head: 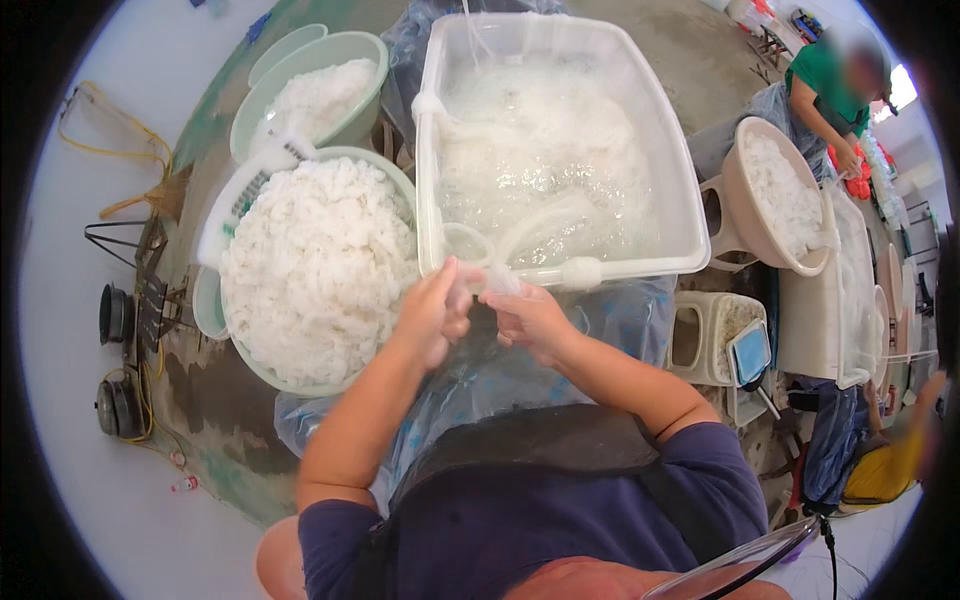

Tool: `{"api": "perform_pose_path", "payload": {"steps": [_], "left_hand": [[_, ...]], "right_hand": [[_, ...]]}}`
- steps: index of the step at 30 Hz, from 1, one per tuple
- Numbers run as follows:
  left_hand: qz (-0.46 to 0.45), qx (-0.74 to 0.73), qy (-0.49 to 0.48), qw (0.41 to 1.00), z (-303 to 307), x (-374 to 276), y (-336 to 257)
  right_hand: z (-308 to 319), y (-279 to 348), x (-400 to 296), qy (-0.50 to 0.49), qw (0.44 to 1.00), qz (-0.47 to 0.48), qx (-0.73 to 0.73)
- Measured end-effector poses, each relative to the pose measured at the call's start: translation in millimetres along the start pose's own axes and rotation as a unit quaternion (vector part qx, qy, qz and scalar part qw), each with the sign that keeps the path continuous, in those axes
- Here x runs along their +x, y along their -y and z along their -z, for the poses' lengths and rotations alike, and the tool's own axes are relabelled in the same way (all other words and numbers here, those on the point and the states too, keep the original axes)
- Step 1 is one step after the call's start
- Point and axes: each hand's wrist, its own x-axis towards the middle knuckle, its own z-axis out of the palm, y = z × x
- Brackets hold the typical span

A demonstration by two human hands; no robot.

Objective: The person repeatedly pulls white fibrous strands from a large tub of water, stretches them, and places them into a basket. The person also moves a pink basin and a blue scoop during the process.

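Observation:
My right hand [532, 319] grips a bunch of wet, translucent white strands [501, 279], which look like natural sausage casings, at the near rim of a white plastic tub [637, 266]. Just left of it, my left hand [439, 315] has curled fingers, with thumb and forefinger beside the strands; whether they pinch one cannot be made out. A looped strand [544, 217] runs from the bunch back into the tub. Water [555, 169] fills the tub, with more pale strands under the surface. White wrapping [582, 273] is wound around part of the near rim.
Left of the tub, a green basin [330, 390] is heaped with white strands [315, 270]; another green basin [375, 82] stands behind it. On the right are a pink basin [739, 157], a plastic stool [705, 315] and a co-worker in green [817, 75]. Another person [874, 472] sits lower right.

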Motion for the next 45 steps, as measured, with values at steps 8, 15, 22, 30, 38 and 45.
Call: {"api": "perform_pose_path", "payload": {"steps": [8,15,22,30,38,45], "left_hand": [[-0.031,-0.122,0.045,0.991,0.4,-7.2,49.5],[-0.03,-0.161,0.078,0.983,9.7,-2.4,58.4],[-0.015,-0.179,0.093,0.979,17.0,1.7,56.6],[-0.014,-0.134,0.094,0.986,27.0,-1.2,62.2],[0.029,-0.076,0.104,0.991,39.8,2.0,66.0],[-0.134,-0.033,0.062,0.988,9.1,13.8,-61.2]], "right_hand": [[-9.2,-27.4,8.1,-0.019,1.0,0.019,-0.013],[-13.1,-21.5,0.5,-0.034,0.999,0.039,-0.016],[5.6,-8.9,-3.7,-0.012,0.992,0.055,-0.117],[12.5,31.3,-4.9,0.004,0.982,0.016,-0.187],[27.7,43.6,18.7,-0.022,0.97,0.242,-0.011],[19.2,75.9,25.8,-0.031,0.965,0.262,0.011]]}}
